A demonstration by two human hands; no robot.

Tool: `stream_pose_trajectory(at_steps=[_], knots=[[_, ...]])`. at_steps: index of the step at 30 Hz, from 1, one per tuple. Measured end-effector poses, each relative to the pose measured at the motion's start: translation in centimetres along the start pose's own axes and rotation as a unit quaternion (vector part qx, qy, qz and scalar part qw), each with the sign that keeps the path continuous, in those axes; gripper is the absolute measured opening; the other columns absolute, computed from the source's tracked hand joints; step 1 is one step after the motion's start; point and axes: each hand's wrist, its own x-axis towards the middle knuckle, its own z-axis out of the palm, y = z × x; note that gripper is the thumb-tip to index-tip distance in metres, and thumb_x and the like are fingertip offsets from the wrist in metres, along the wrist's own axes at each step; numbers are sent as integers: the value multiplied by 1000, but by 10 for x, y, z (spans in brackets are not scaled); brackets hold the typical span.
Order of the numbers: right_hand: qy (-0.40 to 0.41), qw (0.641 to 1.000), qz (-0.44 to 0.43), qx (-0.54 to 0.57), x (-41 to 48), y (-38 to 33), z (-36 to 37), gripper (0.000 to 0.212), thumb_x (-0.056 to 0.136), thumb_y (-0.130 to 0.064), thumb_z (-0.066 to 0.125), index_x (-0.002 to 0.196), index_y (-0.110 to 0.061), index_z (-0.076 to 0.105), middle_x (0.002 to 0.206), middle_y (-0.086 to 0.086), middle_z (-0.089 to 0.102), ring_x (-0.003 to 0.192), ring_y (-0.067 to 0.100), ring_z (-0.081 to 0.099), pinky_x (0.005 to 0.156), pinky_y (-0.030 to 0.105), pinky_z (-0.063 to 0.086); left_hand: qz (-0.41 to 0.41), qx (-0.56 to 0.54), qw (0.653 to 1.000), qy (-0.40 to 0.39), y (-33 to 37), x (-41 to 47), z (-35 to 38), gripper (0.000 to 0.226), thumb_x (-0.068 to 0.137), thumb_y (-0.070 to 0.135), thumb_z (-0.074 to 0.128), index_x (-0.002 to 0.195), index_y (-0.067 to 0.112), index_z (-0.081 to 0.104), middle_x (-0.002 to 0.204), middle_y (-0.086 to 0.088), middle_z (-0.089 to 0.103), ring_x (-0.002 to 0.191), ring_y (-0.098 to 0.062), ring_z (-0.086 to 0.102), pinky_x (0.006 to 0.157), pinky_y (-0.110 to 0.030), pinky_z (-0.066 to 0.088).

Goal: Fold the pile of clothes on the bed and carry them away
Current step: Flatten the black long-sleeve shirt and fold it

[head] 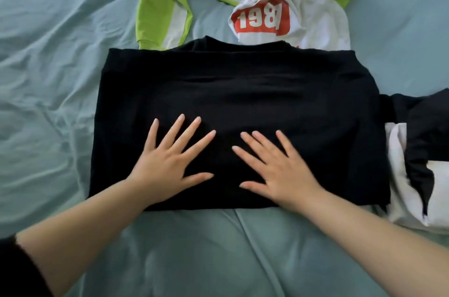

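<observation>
Far left: wrinkled pale blue-green bed sheet (pixel 48 65), bare on this side apart from creases. Left hand (pixel 167 160) lies palm down on the black garment (pixel 238 92), fingers spread wide and flat, gripping nothing; a dark sleeve edge shows at the forearm near the frame's lower left corner. The black garment sits mid-bed, already folded into a broad rectangle, neckline at the far edge, near hem just short of the wrists. Right hand (pixel 281 170) rests beside the left one, also flat and splayed, holding nothing; its outline is slightly blurred, so it may be in motion. Judged step: pressing or smoothing the folded piece, with the fold itself nearly done. Beyond the far edge, a green-and-white jacket (pixel 170 0) lies unfolded, one sleeve reaching to the black garment's top edge. To its right, a crumpled white shirt (pixel 291 5) with an orange "1987" print, touching or tucked just under the same edge. Far right: black-and-white clothing (pixel 418 163) lying right against the black garment's side; whether folded or loose cannot be told. Next move likely calls for one more fold or setting this piece aside, then drawing in the green jacket or white shirt. Carrying away looks some way off.
</observation>
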Motion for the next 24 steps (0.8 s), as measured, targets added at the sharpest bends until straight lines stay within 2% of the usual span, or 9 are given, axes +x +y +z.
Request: stream_pose_trajectory(at_steps=[6, 8, 10, 12, 14, 16, 18, 21, 24], knots=[[-44, 984, 171, -11, -32, 34, 3, 64, 96, -59, 18, 153, -28, 15, 161, -1, 10, 148, 17, 12, 119, 50, 8, -134, 13, 991, -23, -44, -35, 9, 77, 85, 82, 12, 151, 46, -6, 163, 4, 3, 150, -18, -3, 117, -54, -3], [-21, 970, 224, 92, -32, 6, -8, 61, 99, -54, 27, 152, -28, 15, 161, -4, 8, 148, 13, 4, 120, 44, 6, -227, -71, 971, -16, -42, -51, 7, 77, 85, 80, 20, 147, 50, -15, 162, 7, -13, 148, -17, -14, 117, -48, -5], [43, 924, 270, 266, -40, -30, -26, 48, 97, -46, 46, 140, -25, 45, 149, -3, 40, 140, 16, 33, 114, 36, 26, -325, -231, 916, 35, -36, -68, 2, 82, 85, 72, 38, 147, 51, -11, 162, 2, -8, 149, -18, -6, 117, -37, 3], [94, 805, 336, 479, -53, -77, -43, 29, 90, -49, 55, 103, -26, 68, 104, -4, 70, 101, 15, 64, 88, 29, 46, -413, -384, 819, 105, -33, -80, 0, 81, 87, 60, 53, 151, 40, 8, 159, -3, 15, 145, -20, 17, 113, -32, 18], [4, 580, 451, 679, -54, -118, -55, 40, 85, -50, 55, 94, -14, 70, 83, 3, 75, 77, 15, 70, 67, 25, 50, -463, -472, 741, 115, -32, -81, -1, 72, 86, 57, 57, 144, 22, 34, 140, -5, 47, 129, -22, 45, 104, -32, 37], [-75, 352, 505, 784, -51, -139, -52, 41, 89, -44, 56, 102, -6, 66, 92, 10, 76, 83, 18, 72, 67, 25, 54, -496, -497, 705, 94, -39, -72, -5, 63, 84, 61, 58, 121, 11, 55, 112, -3, 63, 107, -23, 60, 85, -33, 45], [-69, 203, 504, 836, -40, -144, -47, 45, 89, -44, 56, 112, -5, 61, 107, 11, 72, 101, 21, 67, 81, 30, 52, -512, -517, 679, 99, -52, -55, -13, 58, 81, 64, 59, 101, 9, 62, 93, 0, 66, 95, -24, 65, 77, -33, 47], [34, 98, 499, 861, -15, -146, -41, 53, 88, -45, 60, 127, -9, 53, 123, 13, 62, 120, 25, 57, 93, 35, 47, -476, -586, 648, 106, -70, -28, -19, 49, 81, 59, 62, 106, 17, 65, 100, 3, 69, 95, -18, 66, 88, -34, 51], [95, 73, 491, 863, 8, -155, -35, 51, 84, -41, 67, 125, -14, 57, 116, 11, 66, 108, 26, 63, 85, 36, 52, -449, -590, 665, 91, -74, -17, -17, 44, 89, 45, 60, 124, 20, 59, 115, 5, 65, 102, -15, 60, 93, -31, 47]])
